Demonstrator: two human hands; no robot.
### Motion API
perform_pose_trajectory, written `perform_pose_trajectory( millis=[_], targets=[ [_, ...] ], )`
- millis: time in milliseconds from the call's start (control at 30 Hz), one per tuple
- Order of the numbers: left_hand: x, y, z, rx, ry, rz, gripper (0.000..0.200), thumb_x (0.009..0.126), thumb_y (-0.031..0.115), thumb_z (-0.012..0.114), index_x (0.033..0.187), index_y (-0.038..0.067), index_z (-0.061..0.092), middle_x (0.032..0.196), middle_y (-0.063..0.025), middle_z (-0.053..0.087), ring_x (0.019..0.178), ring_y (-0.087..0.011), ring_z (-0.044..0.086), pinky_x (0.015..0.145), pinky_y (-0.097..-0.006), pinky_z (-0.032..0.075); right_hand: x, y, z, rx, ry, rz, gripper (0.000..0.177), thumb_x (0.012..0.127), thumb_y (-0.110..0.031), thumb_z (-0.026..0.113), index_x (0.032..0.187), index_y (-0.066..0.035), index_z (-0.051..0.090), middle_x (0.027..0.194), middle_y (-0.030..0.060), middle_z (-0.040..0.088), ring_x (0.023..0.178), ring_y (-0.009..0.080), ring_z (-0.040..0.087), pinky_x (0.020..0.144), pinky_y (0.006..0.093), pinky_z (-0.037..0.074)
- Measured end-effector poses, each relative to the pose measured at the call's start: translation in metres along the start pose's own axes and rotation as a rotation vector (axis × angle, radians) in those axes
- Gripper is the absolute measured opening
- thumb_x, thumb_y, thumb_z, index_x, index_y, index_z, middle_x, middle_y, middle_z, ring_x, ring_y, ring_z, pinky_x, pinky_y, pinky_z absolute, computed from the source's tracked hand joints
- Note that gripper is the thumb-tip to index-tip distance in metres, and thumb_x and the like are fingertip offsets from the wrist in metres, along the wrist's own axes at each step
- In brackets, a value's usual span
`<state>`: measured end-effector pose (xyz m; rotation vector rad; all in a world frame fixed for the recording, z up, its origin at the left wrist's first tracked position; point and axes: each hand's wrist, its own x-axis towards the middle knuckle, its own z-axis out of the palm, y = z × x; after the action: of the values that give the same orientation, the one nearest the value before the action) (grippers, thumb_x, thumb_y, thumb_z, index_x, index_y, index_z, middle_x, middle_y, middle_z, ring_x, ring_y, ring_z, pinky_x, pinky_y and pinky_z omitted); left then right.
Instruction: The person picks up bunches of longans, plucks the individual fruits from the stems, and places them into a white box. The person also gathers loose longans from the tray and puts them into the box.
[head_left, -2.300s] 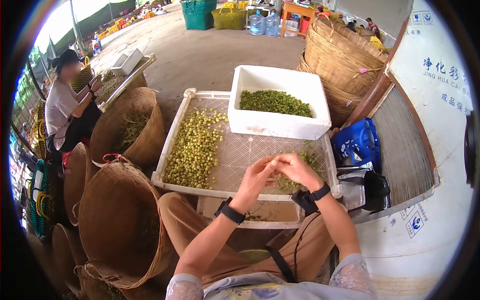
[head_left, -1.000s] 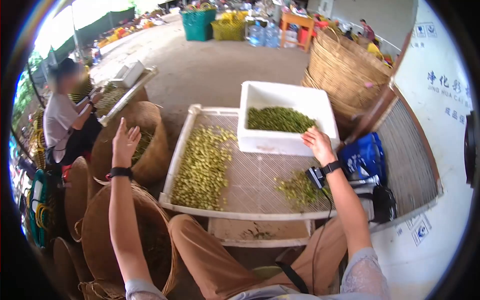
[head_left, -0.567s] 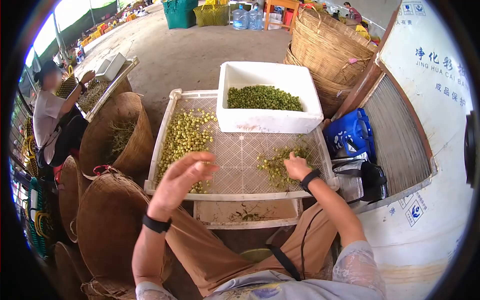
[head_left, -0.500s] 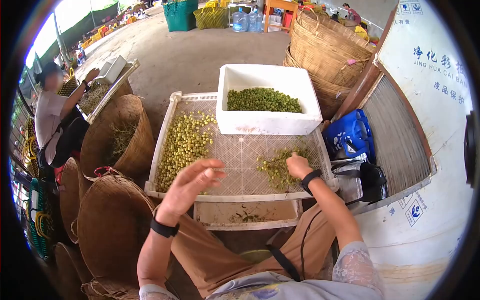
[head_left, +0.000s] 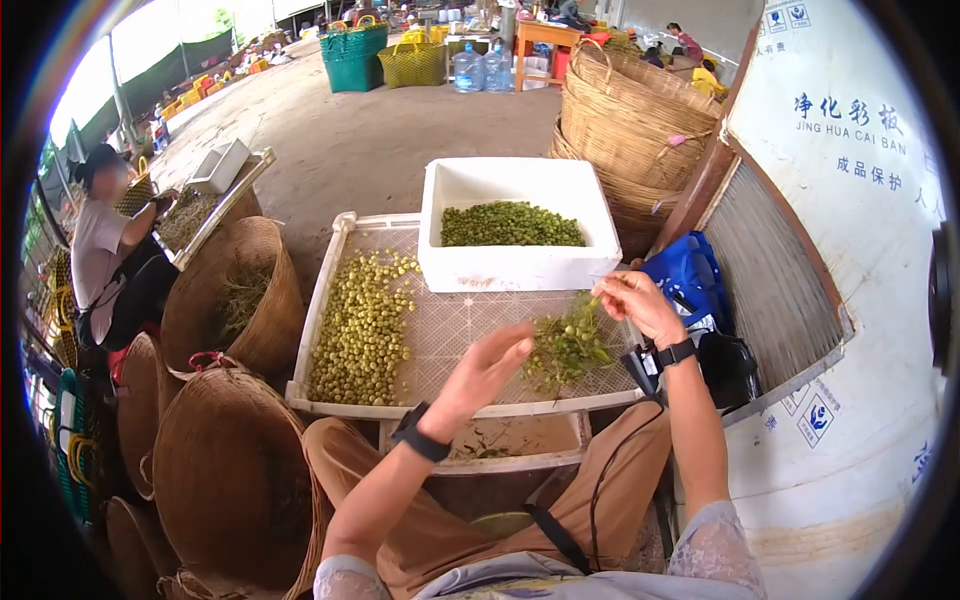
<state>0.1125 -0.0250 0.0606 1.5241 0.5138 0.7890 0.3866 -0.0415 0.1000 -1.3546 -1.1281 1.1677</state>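
Observation:
My right hand (head_left: pixel 642 303) is pinched on a thin green sprig at the right side of the white mesh tray (head_left: pixel 440 408). Below and left of it lies a heap of stems with green berries (head_left: pixel 568 345). My left hand (head_left: pixel 487 368) hovers over the tray just left of that heap, fingers apart and holding nothing. Loose yellow-green berries (head_left: pixel 360 340) cover the tray's left part. On the tray's far side a white foam box (head_left: pixel 520 272) holds smaller green berries (head_left: pixel 512 224).
Woven baskets (head_left: pixel 232 480) stand at the left, and stacked ones (head_left: pixel 630 120) behind the foam box. A blue bag (head_left: pixel 690 275) sits right of the tray, a shallow bin (head_left: pixel 515 436) below it. A co-worker (head_left: pixel 110 240) sits at the far left.
My right hand has risen off the stems with a sprig in its fingers. My left hand has moved right, closer to the heap. The camera view has shifted somewhat.

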Motion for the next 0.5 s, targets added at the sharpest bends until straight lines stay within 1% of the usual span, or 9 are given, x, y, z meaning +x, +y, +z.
perform_pose_trajectory(
  millis=[33, 133, 200, 333, 367, 400, 433, 467, 500],
  targets=[
    [0.01, -0.008, 0.005, 0.034, 0.047, 0.057, 0.039, 0.09, 0.023, 0.051, 0.119, -0.003, 0.047, 0.114, -0.0113, 0.055, 0.104, -0.0167, 0.052, 0.089, -0.0291, 0.042, 0.0, 0.0, 0.009, -0.048, -0.058, -0.027, 0.021, 0.089, -0.019, 0.052, 0.083, -0.002, 0.063, 0.06, -0.0029, 0.052, 0.051, 0.003, 0.047, 0.043, 0.0169, 0.035],
    [0.039, -0.033, 0.013, 0.115, 0.11, 0.081, 0.039, 0.09, 0.022, 0.052, 0.119, -0.004, 0.047, 0.111, -0.0123, 0.056, 0.101, -0.016, 0.054, 0.085, -0.0288, 0.043, 0.006, 0.004, 0.038, -0.095, -0.16, -0.054, 0.021, 0.089, -0.017, 0.051, 0.083, -0.001, 0.063, 0.061, -0.0023, 0.054, 0.051, 0.0028, 0.047, 0.044, 0.0169, 0.035],
    [0.053, -0.038, 0.011, 0.187, 0.11, 0.113, 0.035, 0.09, 0.02, 0.052, 0.114, -0.005, 0.051, 0.103, -0.0116, 0.06, 0.093, -0.0145, 0.056, 0.079, -0.0283, 0.046, 0.018, 0.011, 0.056, -0.188, -0.198, -0.034, 0.021, 0.09, -0.017, 0.05, 0.083, -0.001, 0.062, 0.061, -0.0021, 0.054, 0.052, 0.0029, 0.047, 0.045, 0.017, 0.036],
    [0.059, -0.041, -0.006, 0.268, 0.025, 0.001, 0.029, 0.09, 0.019, 0.052, 0.106, -0.004, 0.057, 0.093, -0.0089, 0.063, 0.084, -0.0122, 0.058, 0.072, -0.0273, 0.047, 0.03, 0.018, 0.08, -0.228, -0.206, -0.107, 0.019, 0.09, -0.017, 0.05, 0.086, -0.002, 0.06, 0.064, -0.0014, 0.054, 0.055, 0.0037, 0.047, 0.047, 0.0172, 0.038],
    [0.059, -0.046, -0.012, 0.106, 0.052, -0.051, 0.027, 0.09, 0.02, 0.052, 0.101, -0.003, 0.059, 0.089, -0.0074, 0.063, 0.082, -0.0116, 0.058, 0.07, -0.0264, 0.047, 0.031, 0.02, 0.083, -0.117, -0.22, -0.11, 0.016, 0.09, -0.017, 0.051, 0.089, -0.003, 0.058, 0.066, -0.0015, 0.054, 0.057, 0.0042, 0.047, 0.048, 0.0182, 0.038],
    [0.057, -0.043, -0.018, -0.056, 0.08, -0.101, 0.025, 0.09, 0.02, 0.052, 0.096, -0.002, 0.062, 0.086, -0.0058, 0.064, 0.08, -0.0111, 0.059, 0.069, -0.0256, 0.047, 0.029, 0.02, 0.088, -0.113, -0.221, -0.109, 0.016, 0.09, -0.017, 0.051, 0.089, -0.003, 0.058, 0.066, -0.0015, 0.054, 0.057, 0.0042, 0.047, 0.048, 0.0182, 0.038],
    [0.052, -0.04, -0.022, -0.124, 0.15, -0.236, 0.024, 0.091, 0.023, 0.049, 0.091, 0.001, 0.06, 0.086, -0.0055, 0.062, 0.083, -0.0139, 0.059, 0.071, -0.0285, 0.048, 0.026, 0.021, 0.093, -0.109, -0.143, -0.162, 0.015, 0.09, -0.017, 0.051, 0.091, -0.004, 0.058, 0.067, -0.0016, 0.053, 0.058, 0.0045, 0.048, 0.048, 0.0189, 0.038],
    [0.049, -0.039, -0.027, -0.123, 0.155, -0.238, 0.024, 0.091, 0.023, 0.049, 0.091, 0.001, 0.06, 0.086, -0.0055, 0.062, 0.083, -0.0139, 0.059, 0.071, -0.0285, 0.048, 0.023, 0.024, 0.097, -0.105, -0.065, -0.214, 0.014, 0.09, -0.018, 0.051, 0.092, -0.005, 0.057, 0.067, -0.0016, 0.053, 0.059, 0.0048, 0.049, 0.048, 0.0197, 0.038],
    [0.046, -0.038, -0.034, -0.378, 0.179, -0.276, 0.024, 0.092, 0.024, 0.046, 0.091, 0.003, 0.058, 0.088, -0.0058, 0.061, 0.085, -0.0159, 0.059, 0.072, -0.0315, 0.048, 0.022, 0.032, 0.098, -0.103, -0.071, -0.213, 0.014, 0.09, -0.018, 0.051, 0.092, -0.005, 0.057, 0.067, -0.0016, 0.053, 0.059, 0.0048, 0.049, 0.048, 0.0197, 0.038]
  ],
)
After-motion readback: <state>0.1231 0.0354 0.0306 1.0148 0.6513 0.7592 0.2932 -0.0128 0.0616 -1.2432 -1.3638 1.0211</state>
